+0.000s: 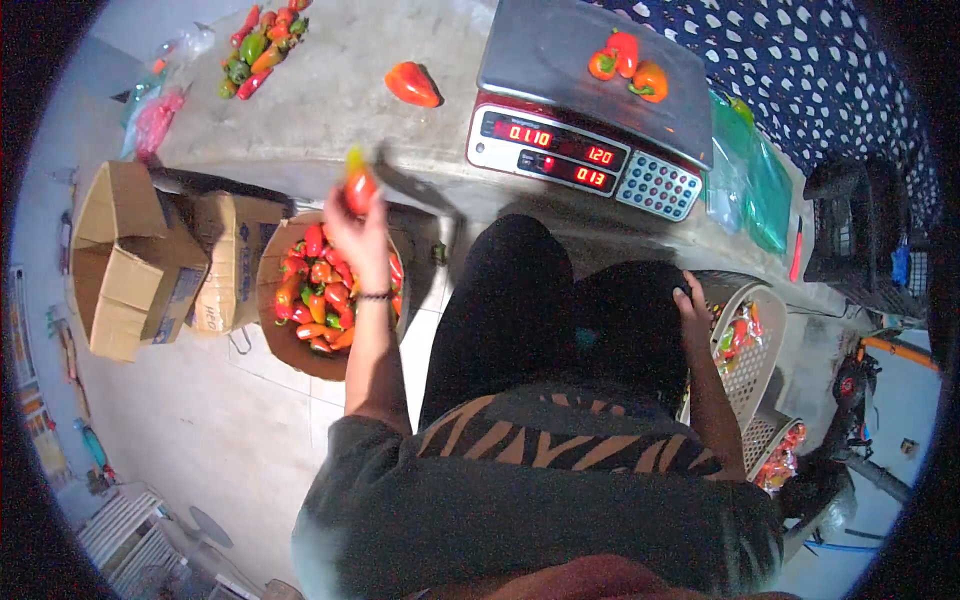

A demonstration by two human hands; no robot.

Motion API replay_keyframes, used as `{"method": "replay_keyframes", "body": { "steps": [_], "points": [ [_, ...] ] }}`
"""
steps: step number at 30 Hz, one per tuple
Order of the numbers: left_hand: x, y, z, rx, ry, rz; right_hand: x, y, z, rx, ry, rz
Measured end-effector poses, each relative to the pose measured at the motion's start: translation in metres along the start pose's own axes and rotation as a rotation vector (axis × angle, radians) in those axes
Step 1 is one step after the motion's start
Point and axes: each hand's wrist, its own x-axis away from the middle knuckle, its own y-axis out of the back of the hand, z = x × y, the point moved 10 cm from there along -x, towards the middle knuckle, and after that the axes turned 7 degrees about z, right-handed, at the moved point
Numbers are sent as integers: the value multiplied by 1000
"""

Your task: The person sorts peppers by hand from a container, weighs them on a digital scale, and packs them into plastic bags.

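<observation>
My left hand (362, 235) is raised over the cardboard box of peppers, its fingers closed round a red pepper (360, 190) with a yellow-green tip. Beneath it, the round-looking open box (268, 300) holds many red and orange peppers (322, 300) with a few green ones. My right hand (692, 305) rests against my right knee, holding nothing that I can see; its fingers lie partly over the dark trouser cloth. On the scale's grey plate (540, 60) sit three red and orange peppers (624, 55). One orange-red pepper (412, 85) lies alone on the counter.
At the counter's far left is a pile of mixed peppers (255, 55) near a pink plastic bag (160, 122). Green plastic bags (765, 190) lie right of the scale. Empty cardboard boxes (130, 270) stand left; beige plastic baskets (755, 360) with packed peppers stand right.
</observation>
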Motion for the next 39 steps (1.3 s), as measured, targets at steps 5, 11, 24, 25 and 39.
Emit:
{"method": "replay_keyframes", "body": {
  "steps": [5, 11, 24, 25, 39],
  "points": [
    [-56, -172, -155, -15, -240, 392, -9, 32, -54, -12, 247, -60],
    [-73, -313, -163, -381, -161, 617, 8, 25, 1, 147, 165, -68],
    [-21, -254, -207, -145, -484, 612, -29, 86, -11, 796, 262, -569],
    [12, -242, -220, -114, -403, 696, -37, 110, -14, 808, 179, -773],
    [172, -216, -160, -373, -446, 1176, -201, 113, 4, 1039, 47, -651]
  ]
}}
